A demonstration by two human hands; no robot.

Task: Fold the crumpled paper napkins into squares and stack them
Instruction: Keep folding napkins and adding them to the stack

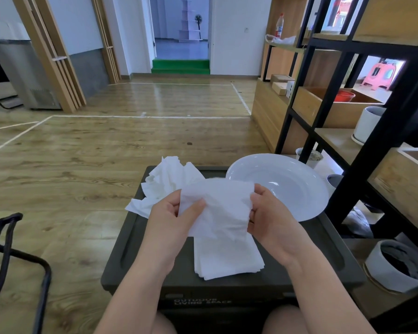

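Partly done, by the look of it: folded stack lay near the box's front edge, crumpled pile waited at the far left corner. Held above the stack, one napkin, pinched by left hand and right hand at opposite sides. Wrinkled, half-spread, long axis running left to right. Bowl sat at far right.

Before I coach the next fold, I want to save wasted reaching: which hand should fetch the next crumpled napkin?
Left, probably. The crumpled napkins lie just beyond the left hand, while the right hand sits nearer the white bowl. Both now pinch the napkin.
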